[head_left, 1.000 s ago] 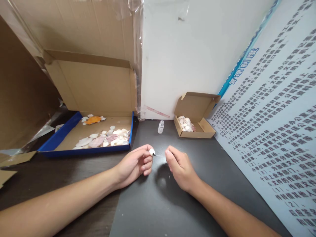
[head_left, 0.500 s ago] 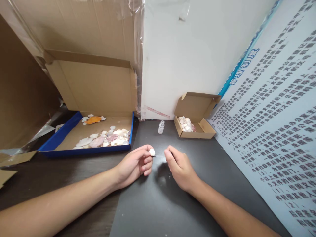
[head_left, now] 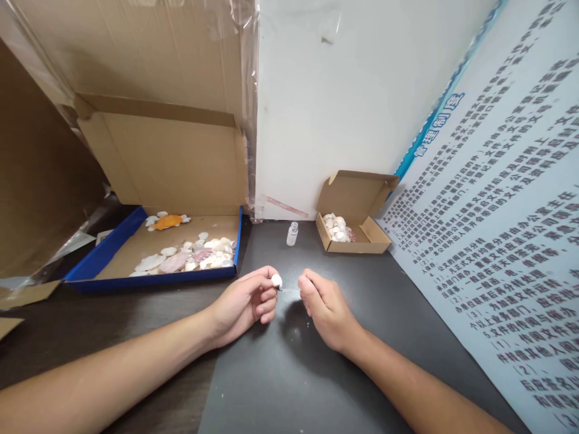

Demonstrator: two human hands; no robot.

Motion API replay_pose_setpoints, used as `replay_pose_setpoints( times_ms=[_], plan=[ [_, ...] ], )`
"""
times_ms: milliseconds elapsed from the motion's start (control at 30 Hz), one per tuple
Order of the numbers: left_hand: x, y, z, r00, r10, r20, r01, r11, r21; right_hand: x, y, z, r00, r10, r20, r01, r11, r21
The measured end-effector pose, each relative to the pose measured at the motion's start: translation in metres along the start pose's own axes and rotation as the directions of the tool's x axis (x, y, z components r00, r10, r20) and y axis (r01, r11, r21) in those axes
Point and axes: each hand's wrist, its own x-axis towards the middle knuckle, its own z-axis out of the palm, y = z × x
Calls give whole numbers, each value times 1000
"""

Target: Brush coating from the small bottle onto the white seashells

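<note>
Between the thumb and fingers of my left hand [head_left: 246,306] is a small white seashell [head_left: 277,280], with a dark spot at its lower edge. My right hand [head_left: 324,307] is closed just to the right of it, thumb on top. From its fingers a thin, pale, see-through stick [head_left: 290,291] points left, its tip at or very near the shell's lower edge. The rest of the stick is hidden inside the fist. Beyond both hands, a small clear glass bottle [head_left: 292,234] stands upright on the dark mat.
At the left, a blue-edged cardboard box [head_left: 181,278] holds many shells [head_left: 205,256] and an orange piece [head_left: 167,222] ringed by white shells. A smaller open carton [head_left: 357,246] with shells stands back right. A printed board [head_left: 488,241] leans along the right side.
The pale stick now shows between my right hand and the shell, where little of it was visible before. Both hands stay nearly in place; the whole view has shifted slightly.
</note>
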Motion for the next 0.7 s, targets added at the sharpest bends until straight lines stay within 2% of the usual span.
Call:
replay_pose_setpoints(
  times_ms=[133, 267, 433, 700],
  plan=[
    [0, 0, 0, 1000, 1, 2, -1, 1000, 2, 2, 1, 0, 996, 38, -85, -39, 999, -10],
    [0, 1, 1, 1000, 2, -6, -2, 1000, 3, 1, 1, 1, 999, 17, -39, -15, 998, 57],
    [0, 0, 1, 1000, 1, -8, 0, 1000, 3, -1, 1, 2, 1000, 2, 10, -2, 999, 49],
    [0, 0, 0, 1000, 3, 2, -3, 1000, 5, 4, 3, 0, 995, 58, -78, -62, 997, -46]
  ],
)
